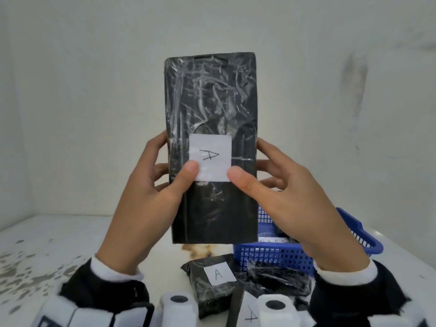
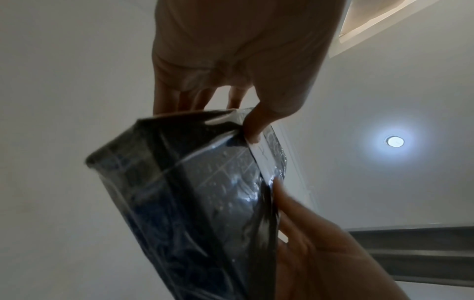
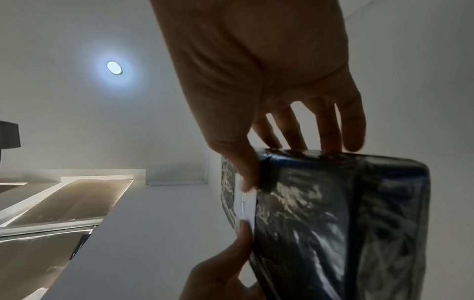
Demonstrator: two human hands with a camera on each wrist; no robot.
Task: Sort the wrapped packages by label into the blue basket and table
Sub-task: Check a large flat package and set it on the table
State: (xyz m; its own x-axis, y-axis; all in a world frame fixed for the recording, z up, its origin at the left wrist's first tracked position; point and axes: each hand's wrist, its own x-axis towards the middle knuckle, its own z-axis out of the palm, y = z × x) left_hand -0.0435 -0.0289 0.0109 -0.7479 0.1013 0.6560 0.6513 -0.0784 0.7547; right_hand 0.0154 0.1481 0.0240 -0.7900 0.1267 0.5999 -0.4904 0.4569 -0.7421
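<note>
Nearest the camera, at the bottom edge of the head view: two black sleeves with white cuffs, and between them a small black wrapped package [image 1: 213, 283] labelled A lying on the worktop [image 1: 59, 246], with a second crumpled black package [image 1: 278, 278] just beside it to the right, label not visible, and part of a third A label [image 1: 251, 315] at the frame edge. Raised above these, held upright in front of the camera: a tall black wrapped package [image 1: 212, 147] under clear film, its white label [image 1: 210, 156] reading A. The left hand [image 1: 146, 194] grips its left edge, thumb on the label's lower left corner, fingers behind; the right hand [image 1: 287, 197] grips the right edge likewise, thumb at the label's lower right corner. Both wrist views confirm thumb in front and fingers behind. Behind and right of the held package: the blue basket [image 1: 354, 234], standing on the worktop, with at least one dark package with a white label inside, lettering unreadable. Farthest: a plain white wall. Status, as judged: sorting is partway; the held item is being read and has yet to be placed, and the crumpled package has yet to be checked.
</note>
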